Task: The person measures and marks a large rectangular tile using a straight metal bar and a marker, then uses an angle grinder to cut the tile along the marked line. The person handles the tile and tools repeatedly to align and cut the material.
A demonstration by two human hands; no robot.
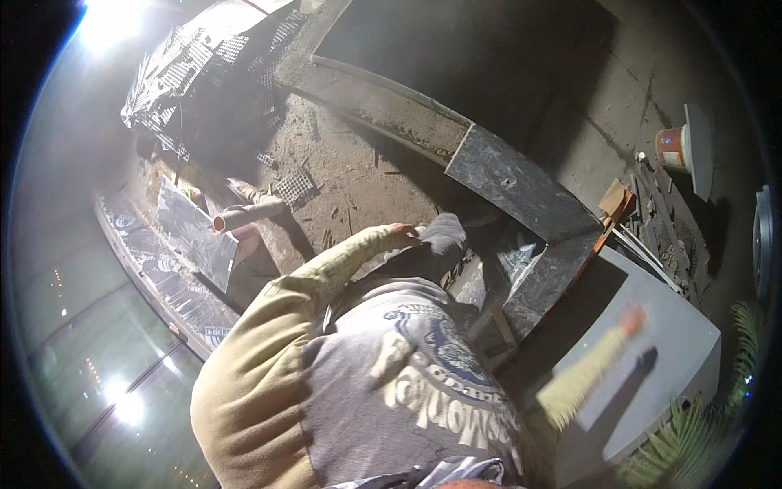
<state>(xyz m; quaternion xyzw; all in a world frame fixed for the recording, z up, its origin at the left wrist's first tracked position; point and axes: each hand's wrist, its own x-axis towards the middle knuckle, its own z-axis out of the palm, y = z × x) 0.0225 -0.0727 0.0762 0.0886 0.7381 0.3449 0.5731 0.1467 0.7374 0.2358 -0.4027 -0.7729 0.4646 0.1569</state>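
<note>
Panel (684,350) is lying near the right edge of a ledge (521,173), right hand (632,319) apparently hovering over it mid-reach, left hand (401,234) resting on knee (446,238), finger states indiscernible, next move likely needing contact.

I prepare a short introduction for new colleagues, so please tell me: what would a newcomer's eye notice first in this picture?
First, probably, the glaring light at the upper left. Then the large pale board at the lower right, with the person's blurred right hand in front of it. The printed sweatshirt fills the lower middle, with the left hand near a dark trouser leg.
</note>
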